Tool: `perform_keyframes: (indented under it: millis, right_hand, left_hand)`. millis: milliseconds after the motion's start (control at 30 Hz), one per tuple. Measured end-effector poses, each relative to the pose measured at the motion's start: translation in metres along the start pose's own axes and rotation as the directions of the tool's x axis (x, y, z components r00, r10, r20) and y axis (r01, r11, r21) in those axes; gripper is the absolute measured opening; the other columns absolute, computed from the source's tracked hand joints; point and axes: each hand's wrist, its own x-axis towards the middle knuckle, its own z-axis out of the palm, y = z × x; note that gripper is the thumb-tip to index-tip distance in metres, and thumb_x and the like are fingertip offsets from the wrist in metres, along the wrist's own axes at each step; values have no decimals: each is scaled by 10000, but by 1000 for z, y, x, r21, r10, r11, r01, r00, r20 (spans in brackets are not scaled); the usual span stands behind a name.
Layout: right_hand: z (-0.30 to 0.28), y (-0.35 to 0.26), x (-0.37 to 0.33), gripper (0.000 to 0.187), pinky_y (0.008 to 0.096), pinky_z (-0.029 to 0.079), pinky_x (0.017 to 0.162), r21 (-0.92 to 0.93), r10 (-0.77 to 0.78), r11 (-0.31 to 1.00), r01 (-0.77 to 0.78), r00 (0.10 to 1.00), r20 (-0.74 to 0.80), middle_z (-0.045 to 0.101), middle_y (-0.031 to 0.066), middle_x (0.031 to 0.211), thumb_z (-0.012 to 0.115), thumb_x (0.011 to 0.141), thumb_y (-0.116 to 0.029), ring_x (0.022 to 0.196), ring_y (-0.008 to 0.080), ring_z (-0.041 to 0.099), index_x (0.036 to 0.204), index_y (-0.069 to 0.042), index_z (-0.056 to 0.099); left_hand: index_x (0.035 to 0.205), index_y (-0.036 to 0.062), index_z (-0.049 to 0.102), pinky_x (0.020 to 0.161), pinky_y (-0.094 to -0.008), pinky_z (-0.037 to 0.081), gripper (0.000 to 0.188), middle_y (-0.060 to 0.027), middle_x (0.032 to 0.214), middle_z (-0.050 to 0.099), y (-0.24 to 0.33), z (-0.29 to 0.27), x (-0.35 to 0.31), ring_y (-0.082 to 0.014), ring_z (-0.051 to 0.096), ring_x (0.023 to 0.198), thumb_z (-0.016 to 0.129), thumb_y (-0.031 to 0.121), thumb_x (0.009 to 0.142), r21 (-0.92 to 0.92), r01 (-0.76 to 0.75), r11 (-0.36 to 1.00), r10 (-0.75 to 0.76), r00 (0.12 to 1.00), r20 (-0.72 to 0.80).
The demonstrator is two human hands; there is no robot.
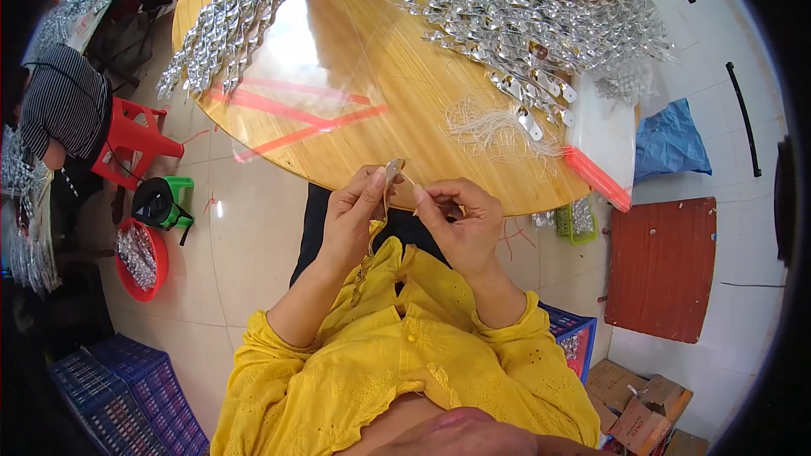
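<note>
Using the hands as the middle of the clock, 12 being straight ahead: the left hand (348, 213) has a shiny metal strip (392, 171) pinched between thumb and fingers, top end poking up right at the near edge of the wooden table (405, 122), the rest dangling toward the yellow shirt (405, 333). The right hand (469, 218) is just beside it at 3, fingers curled and thumb close to the index finger, but honestly I can't tell if it's gripping anything; any thread there is too fine to make out. On the table there's a big pile of twisty silver strips (541, 29) at 1, a smaller bunch (226, 29) between 10 and 11, and a messy tangle of pale threads (486, 125) between 1 and 2. Clear plastic with red bands (291, 110) lies around 10. Off the table, a blue bag (672, 142) sits between 2 and 3, a red board (663, 270) past 3, and a red basin (142, 260) full of silvery bits just shy of 9. Someone in a striped top (66, 101) is over between 9 and 10, by a red stool (135, 137).
</note>
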Motion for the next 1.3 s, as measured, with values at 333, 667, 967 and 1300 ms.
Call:
perform_keyframes:
  millis: [333, 667, 967, 1300]
  right_hand:
    - [-1, 0, 1, 63, 163, 428, 494, -79, -22, 997, 26, 999, 48, 567, 48, 646, 602, 711, -6, 566, 68, 542, 737, 23, 553]
    - [2, -1, 2, 61, 164, 426, 502, -60, 10, 998, -7, 999, 52, 570, 53, 649, 596, 718, -13, 569, 71, 545, 743, 27, 558]
    - [5, -4, 10, 322, 180, 451, 593, 166, 173, 967, -194, 976, 133, 588, 68, 693, 586, 733, -9, 651, 102, 570, 1026, 43, 463]
    - [-1, 0, 23, 611, 188, 453, 642, 186, 127, 962, -199, 932, 339, 590, 71, 687, 596, 716, 0, 681, 109, 572, 1214, -8, 241]
  left_hand:
    - [847, -17, 567, 501, -169, 253, 285, 19, 706, 407, 0, 0, -2, -44, 320, 566, 440, 238, 852, -10, -4, 1000, 4, 1000, -10]
    - [883, -21, 573, 514, -172, 282, 268, 4, 778, 449, -2, 0, -2, -49, 351, 589, 445, 212, 850, -27, -15, 1000, 16, 1000, 6]
    - [917, -12, 576, 521, -170, 285, 256, -1, 838, 459, -5, -3, -4, -47, 359, 601, 438, 194, 853, -57, -30, 998, 33, 998, 52]
    - [889, 5, 598, 523, -171, 311, 222, -17, 906, 481, -2, -2, -2, -47, 407, 606, 514, 194, 811, -222, 157, 962, -151, 988, 45]
